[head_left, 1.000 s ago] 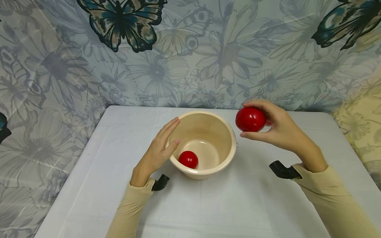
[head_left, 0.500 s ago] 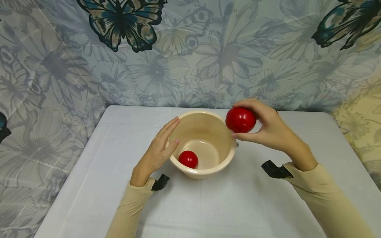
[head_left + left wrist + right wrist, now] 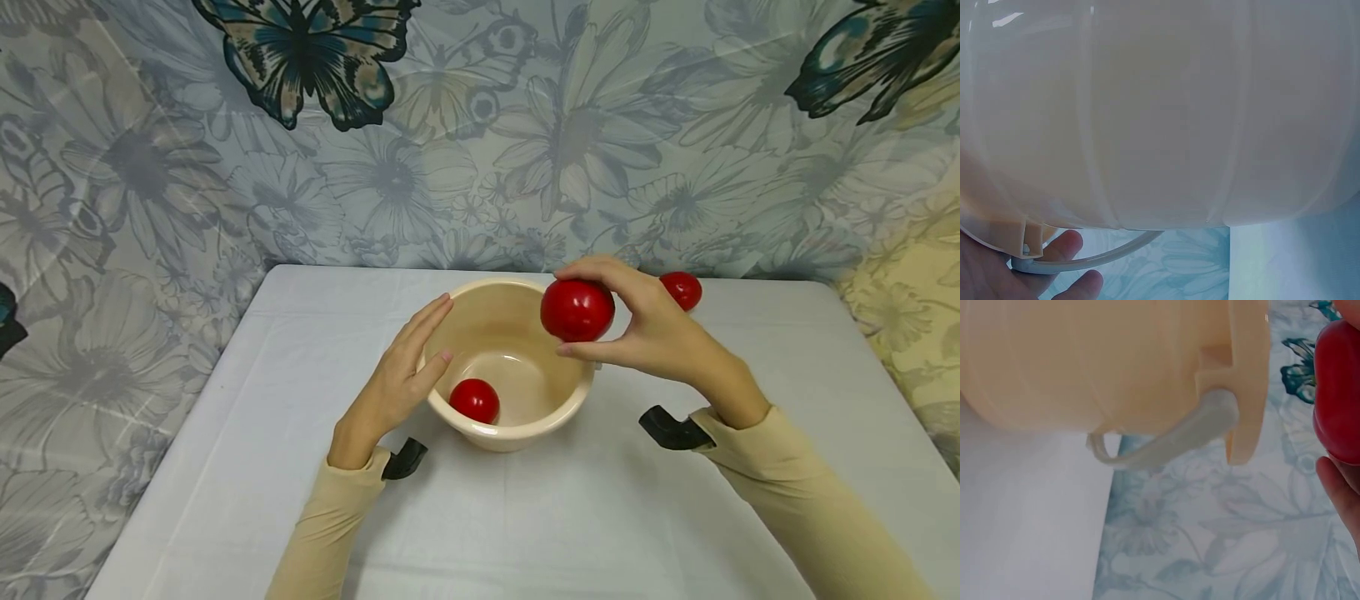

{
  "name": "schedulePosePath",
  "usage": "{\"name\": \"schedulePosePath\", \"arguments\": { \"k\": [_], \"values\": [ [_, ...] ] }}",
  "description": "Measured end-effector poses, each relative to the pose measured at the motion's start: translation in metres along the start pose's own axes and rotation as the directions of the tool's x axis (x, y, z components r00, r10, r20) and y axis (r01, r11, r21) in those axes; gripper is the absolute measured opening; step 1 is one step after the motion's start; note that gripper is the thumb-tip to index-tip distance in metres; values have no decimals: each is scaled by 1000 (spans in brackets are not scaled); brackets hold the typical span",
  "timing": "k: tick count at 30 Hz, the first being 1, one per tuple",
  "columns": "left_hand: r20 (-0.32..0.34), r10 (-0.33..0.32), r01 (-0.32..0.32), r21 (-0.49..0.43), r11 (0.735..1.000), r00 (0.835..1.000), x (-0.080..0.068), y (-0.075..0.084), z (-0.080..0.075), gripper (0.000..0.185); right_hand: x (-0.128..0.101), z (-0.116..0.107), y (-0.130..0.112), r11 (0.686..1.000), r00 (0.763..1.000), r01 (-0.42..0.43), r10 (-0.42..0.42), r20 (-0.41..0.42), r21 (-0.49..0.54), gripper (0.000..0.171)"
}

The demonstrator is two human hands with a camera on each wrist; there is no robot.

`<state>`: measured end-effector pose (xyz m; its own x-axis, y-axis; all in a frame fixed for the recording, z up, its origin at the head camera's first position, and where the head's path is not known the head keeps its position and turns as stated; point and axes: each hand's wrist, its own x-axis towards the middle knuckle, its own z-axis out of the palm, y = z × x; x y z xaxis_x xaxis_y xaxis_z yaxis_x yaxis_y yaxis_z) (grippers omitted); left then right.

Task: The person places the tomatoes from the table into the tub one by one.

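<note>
Right hand (image 3: 660, 333) has moved left since the earlier frame; the tomato (image 3: 577, 310) it holds now hangs over the bowl's (image 3: 558, 412) right rim instead of beside it. That shift uncovers a third tomato (image 3: 681, 289) on the table (image 3: 525, 517) behind the hand, partly hidden by the knuckles. Fingers above, thumb below: the held tomato sits between the fingertips. Left hand (image 3: 397, 379) lies flat against the bowl's left wall, fingers straight. Another tomato (image 3: 474, 400) lies inside the bowl, near-left. Left wrist view is mostly bowl wall; right wrist view cuts the held tomato off at the edge.
</note>
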<state>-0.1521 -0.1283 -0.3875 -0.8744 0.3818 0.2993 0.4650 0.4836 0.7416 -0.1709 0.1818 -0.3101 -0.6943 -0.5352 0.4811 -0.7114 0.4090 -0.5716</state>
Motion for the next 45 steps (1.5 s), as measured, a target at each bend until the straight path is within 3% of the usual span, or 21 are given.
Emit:
{"name": "schedulePosePath", "arguments": {
  "k": [13,21,26,32,45],
  "values": [
    [-11,25,-26,-2,1000,1000,1,-3,0,60,8,14,0,999,997,38,-39,67,19,72],
    [-5,15,-15,-1,1000,1000,1,-3,-1,59,14,24,-4,999,991,-4,-1,136,35,71],
    [9,8,-8,-7,1000,1000,2,-2,-1,59,14,28,-7,997,983,-54,42,180,58,70],
    [8,13,-13,0,1000,1000,2,-1,0,60,15,34,-6,995,972,-57,37,231,78,67],
    [8,-4,4,0,1000,1000,1,-1,-1,60,18,48,-3,992,933,-113,85,350,61,60]
  ]
}}
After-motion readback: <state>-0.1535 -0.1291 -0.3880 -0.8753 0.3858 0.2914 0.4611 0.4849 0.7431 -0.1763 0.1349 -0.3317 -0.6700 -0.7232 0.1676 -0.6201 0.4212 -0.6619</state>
